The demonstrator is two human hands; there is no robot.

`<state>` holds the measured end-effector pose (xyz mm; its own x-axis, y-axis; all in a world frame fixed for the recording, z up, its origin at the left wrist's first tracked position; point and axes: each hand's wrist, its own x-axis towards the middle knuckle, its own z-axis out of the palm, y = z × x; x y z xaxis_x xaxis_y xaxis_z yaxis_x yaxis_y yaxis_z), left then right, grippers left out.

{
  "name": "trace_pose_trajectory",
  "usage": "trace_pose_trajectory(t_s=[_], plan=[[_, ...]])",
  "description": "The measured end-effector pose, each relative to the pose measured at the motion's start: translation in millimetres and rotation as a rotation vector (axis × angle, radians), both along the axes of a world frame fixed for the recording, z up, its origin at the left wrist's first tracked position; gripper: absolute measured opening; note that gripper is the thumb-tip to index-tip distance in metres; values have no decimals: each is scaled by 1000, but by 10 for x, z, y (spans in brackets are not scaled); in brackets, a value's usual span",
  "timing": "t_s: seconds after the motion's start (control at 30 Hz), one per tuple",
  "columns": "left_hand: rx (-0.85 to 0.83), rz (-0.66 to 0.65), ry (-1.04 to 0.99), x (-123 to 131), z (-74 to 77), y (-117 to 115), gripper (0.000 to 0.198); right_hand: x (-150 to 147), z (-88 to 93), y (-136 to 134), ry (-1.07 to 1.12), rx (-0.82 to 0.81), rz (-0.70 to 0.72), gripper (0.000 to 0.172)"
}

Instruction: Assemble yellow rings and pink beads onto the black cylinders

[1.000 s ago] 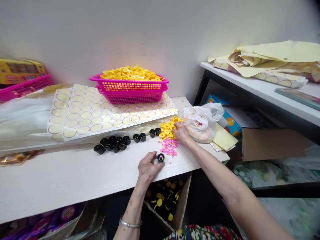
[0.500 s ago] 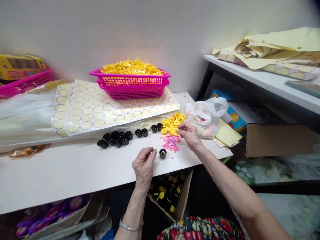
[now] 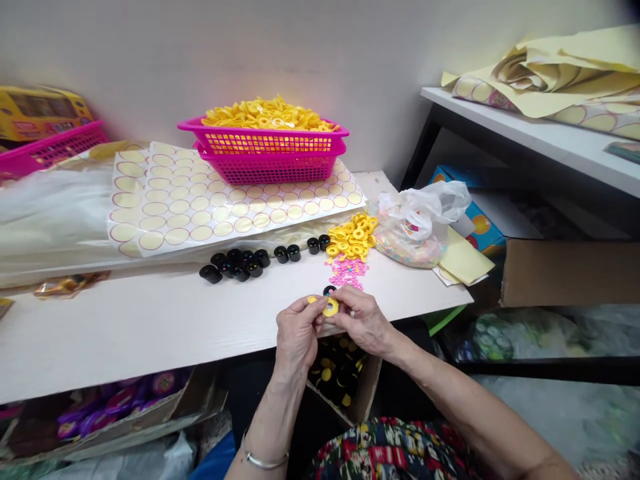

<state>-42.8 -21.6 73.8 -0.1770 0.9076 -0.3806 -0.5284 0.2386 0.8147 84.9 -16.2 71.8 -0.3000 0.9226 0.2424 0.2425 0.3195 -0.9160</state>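
Observation:
Near the table's front edge, my left hand (image 3: 299, 328) and my right hand (image 3: 364, 319) meet, their fingertips closed on a yellow ring-shaped plastic piece (image 3: 331, 307) with a small tab. Just behind it stands a small black cup (image 3: 329, 291), partly hidden by my fingers. Beyond that lie a scatter of pink beads (image 3: 349, 272) and a pile of yellow ring pieces (image 3: 356, 235). More black cups (image 3: 240, 264) stand to the left, several bunched together and others in pairs.
Stacked pink baskets (image 3: 280, 163) heaped with yellow pieces rest on sticker sheets (image 3: 175, 200) at the back. A plastic bag of beads (image 3: 413, 233) sits right of the pile. Below the edge is a carton of black and yellow parts (image 3: 370, 393); a white shelf (image 3: 540, 127) stands right.
My right hand has come from the yellow pile toward me with a yellow ring piece. My left hand has moved right and now grips it too, in front of the black cup.

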Motion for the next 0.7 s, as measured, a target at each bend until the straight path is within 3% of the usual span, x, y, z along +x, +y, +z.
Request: trace_pose_trajectory(t_s=[0.17, 0.7], plan=[[54, 117, 84, 52, -75, 205, 19, 37, -93, 244, -192, 167, 29, 10], [69, 86, 92, 96, -353, 301, 21, 146, -180, 388, -429, 257, 116, 7]])
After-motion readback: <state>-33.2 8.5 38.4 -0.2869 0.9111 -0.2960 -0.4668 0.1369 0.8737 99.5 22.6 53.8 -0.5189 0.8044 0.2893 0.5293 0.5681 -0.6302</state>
